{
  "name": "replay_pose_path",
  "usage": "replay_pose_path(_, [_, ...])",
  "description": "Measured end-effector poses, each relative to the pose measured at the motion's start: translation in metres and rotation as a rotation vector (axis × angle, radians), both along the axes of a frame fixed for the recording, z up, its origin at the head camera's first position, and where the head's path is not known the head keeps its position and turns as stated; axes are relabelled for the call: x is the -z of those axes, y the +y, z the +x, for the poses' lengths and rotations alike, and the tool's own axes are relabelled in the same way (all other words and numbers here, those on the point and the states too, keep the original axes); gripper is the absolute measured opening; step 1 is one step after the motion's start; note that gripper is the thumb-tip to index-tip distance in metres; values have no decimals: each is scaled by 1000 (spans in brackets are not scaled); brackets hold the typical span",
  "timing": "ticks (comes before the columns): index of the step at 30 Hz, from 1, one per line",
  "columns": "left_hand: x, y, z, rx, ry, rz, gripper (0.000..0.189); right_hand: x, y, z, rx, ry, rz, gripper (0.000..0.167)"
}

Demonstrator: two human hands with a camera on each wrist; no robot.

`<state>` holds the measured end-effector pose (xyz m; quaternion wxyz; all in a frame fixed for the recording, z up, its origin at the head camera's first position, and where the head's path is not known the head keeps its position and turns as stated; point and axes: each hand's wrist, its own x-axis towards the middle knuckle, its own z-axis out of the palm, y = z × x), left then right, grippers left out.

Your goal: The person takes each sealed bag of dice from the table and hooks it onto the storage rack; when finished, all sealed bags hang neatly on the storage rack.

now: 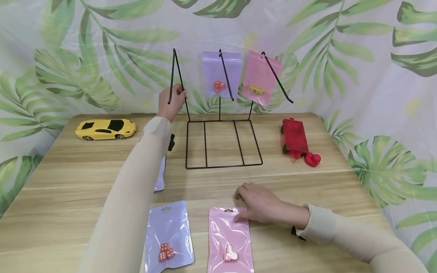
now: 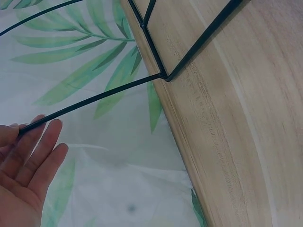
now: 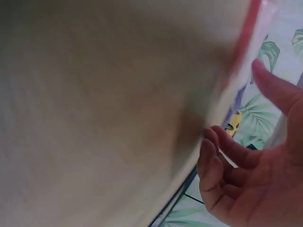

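Note:
My left hand (image 1: pixel 172 99) pinches the left upright of a black wire rack (image 1: pixel 224 166) between thumb and fingertips; the left wrist view shows the rod (image 2: pixel 94 98) running from the fingers down to the base. On the rack's other prongs hang a purple zip bag (image 1: pixel 222 68) with red dice and a pink zip bag (image 1: pixel 262 72) with yellow dice. Low over the table, my right hand (image 1: pixel 261 203) has its fingers loosely bent, its thumb overlapping the top corner of a flat pink bag (image 1: pixel 218 231). Beside that lies a purple bag (image 1: pixel 172 223) with red dice.
A yellow toy car (image 1: pixel 106 129) sits at the back left of the wooden table (image 1: pixel 307 197). At the right are a red toy vehicle (image 1: pixel 295 134) and a small red duck-like figure (image 1: pixel 312 159). My left forearm partly covers another purple bag (image 1: pixel 160 178).

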<state>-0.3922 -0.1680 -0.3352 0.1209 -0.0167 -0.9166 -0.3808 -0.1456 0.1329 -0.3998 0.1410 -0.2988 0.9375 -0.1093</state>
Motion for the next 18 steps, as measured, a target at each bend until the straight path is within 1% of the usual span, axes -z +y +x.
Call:
replay_pose_path(3, [0,0,0,1,1,3,29,6,0,2,4,-2,-19,42])
replay_pose_path(7, [0,0,0,-9,0,6,29,5,1,3,-15,-6,-31,25])
replay_pose_path(10, [0,0,0,-10,-6,7,29,4,1,4,-27,-2,-33,20])
replay_pose_path(14, [0,0,-2,-8,-12,8,30,-1,4,2,-36,-18,-46,17])
replay_pose_path(16, [1,0,-3,-9,-9,8,30,-8,8,0,-43,-26,-83,15])
replay_pose_path(18, [2,-1,-3,-11,-7,9,29,-17,13,-1,-60,-29,-145,11])
